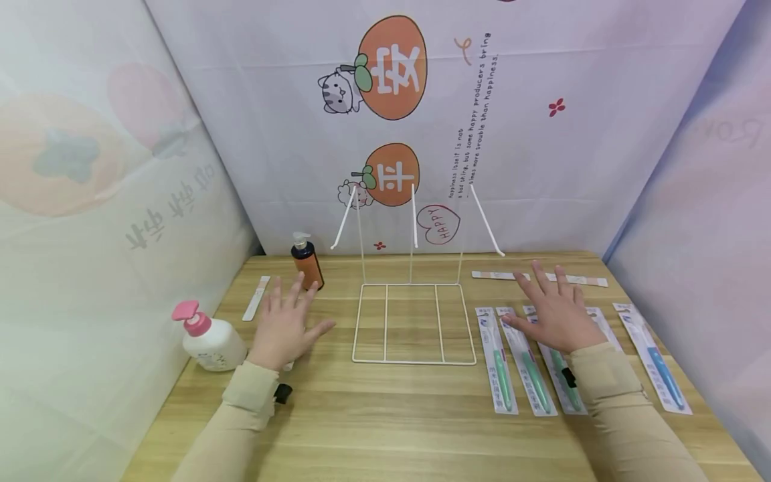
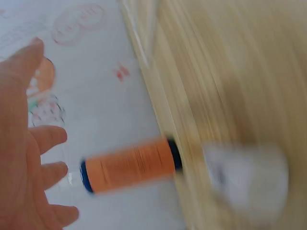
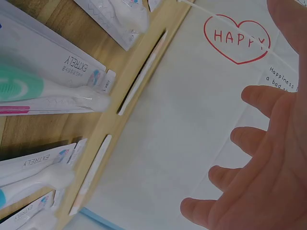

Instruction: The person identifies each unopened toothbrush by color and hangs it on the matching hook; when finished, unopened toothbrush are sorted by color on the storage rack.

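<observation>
White wire makes the rack (image 1: 415,363), which stands mid-table between the hands, its prongs (image 1: 487,221) reaching toward the person. Both the left hand (image 1: 282,329) and the right hand (image 1: 557,314) are spread, fingers apart, holding nothing. The left is near the dark bottle (image 1: 308,264), with the pump bottle (image 1: 215,345) on its outer side. The right is above the packs (image 1: 498,361), which lie in a row beside the rack, the blue-brush pack (image 1: 653,358) set apart at the far right. (Whether a fingertip touches a pack, I cannot tell.) Two strips (image 1: 577,280) lie behind the row.

For clean handling, each pack is best pinched alone by its edge, thumb against fingers, so its neighbours do not slide; the clear plastic looks slick, so a firm pinch seems wise. The rack's thin wire probably skids or tips readily, and any push on it calls for a steadying hand at the base. Near the dark bottle, narrow and likely easy to topple, slow and lifted movement would serve better than a sweep.
</observation>
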`<state>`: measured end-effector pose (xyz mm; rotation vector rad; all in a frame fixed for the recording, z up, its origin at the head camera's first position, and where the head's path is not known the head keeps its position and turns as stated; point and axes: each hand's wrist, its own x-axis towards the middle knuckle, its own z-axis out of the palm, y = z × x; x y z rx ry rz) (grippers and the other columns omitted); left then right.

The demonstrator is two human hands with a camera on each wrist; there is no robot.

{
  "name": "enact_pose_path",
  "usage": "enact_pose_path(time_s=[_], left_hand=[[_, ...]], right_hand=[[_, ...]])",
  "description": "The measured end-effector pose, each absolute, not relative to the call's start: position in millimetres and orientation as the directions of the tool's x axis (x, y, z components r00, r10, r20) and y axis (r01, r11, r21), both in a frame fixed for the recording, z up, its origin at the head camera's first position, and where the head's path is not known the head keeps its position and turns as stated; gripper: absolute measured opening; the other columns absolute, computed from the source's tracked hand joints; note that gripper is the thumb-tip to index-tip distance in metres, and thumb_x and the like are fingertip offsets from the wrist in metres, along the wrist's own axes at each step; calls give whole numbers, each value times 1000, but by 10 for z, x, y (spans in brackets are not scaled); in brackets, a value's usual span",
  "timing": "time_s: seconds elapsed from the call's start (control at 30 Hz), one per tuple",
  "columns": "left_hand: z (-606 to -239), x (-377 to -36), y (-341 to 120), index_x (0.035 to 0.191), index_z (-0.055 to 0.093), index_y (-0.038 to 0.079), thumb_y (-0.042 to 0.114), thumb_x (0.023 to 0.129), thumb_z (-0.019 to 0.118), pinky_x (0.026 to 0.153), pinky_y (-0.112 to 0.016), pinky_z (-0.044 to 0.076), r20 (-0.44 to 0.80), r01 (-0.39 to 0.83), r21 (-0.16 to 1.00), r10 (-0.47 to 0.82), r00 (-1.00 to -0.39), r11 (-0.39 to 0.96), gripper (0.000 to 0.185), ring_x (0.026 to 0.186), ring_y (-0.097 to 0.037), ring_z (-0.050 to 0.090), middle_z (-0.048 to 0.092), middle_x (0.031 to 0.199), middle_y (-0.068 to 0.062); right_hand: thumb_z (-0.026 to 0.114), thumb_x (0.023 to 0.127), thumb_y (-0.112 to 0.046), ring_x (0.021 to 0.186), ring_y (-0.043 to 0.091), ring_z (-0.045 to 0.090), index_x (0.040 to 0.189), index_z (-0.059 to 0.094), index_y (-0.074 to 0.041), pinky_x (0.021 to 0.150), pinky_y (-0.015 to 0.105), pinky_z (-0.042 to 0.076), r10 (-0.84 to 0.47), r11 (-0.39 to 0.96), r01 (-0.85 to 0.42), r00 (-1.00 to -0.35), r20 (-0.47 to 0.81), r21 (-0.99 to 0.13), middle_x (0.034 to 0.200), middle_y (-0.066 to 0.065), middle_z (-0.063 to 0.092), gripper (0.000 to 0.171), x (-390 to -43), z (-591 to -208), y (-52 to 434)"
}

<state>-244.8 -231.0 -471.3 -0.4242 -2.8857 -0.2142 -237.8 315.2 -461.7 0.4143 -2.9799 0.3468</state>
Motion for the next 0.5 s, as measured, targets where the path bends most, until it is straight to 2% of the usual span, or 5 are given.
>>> enact_pose_path(time_s=[0.03, 0.27, 0.37, 0.5], left_hand=[[-4724, -2442, -2255, 172, 32, 17, 76, 99, 57, 124, -76, 13, 217, 312, 148, 277, -936, 938, 97, 160, -57, 2, 14, 179, -16], [-4949, -2408, -1873, 174, 24, 13, 59, 97, 75, 122, -74, 21, 128, 365, 455, 345, -930, 812, 103, 162, -50, 10, 11, 179, -17], [-5046, -2400, -1774, 174, 22, 14, 60, 93, 80, 123, -72, 22, 94, 351, 499, 354, -931, 792, 110, 162, -50, 12, 9, 179, -16], [-5220, -2430, -1723, 173, 27, 10, 64, 85, 85, 123, -71, 26, 113, 359, 476, 349, -930, 803, 118, 160, -53, 20, 17, 177, -20]], right_hand=[[62, 99, -73, 157, 62, -8, 174, 23, -15, 109, 93, 8, -255, 937, -280, -957, 139, -207, 179, 25, -1, 102, -2377, -4609, 3154], [60, 100, -74, 157, 61, -11, 175, 21, -17, 109, 92, 7, -257, 936, -280, -957, 132, -211, 179, 21, -7, 102, -2381, -4610, 3156], [60, 100, -73, 157, 62, -10, 175, 21, -17, 109, 93, 8, -260, 936, -284, -956, 135, -209, 179, 22, -5, 102, -2371, -4599, 3139], [61, 100, -72, 157, 62, -8, 175, 21, -18, 109, 93, 8, -261, 935, -286, -956, 138, -212, 179, 23, -3, 101, -2356, -4587, 3125]])
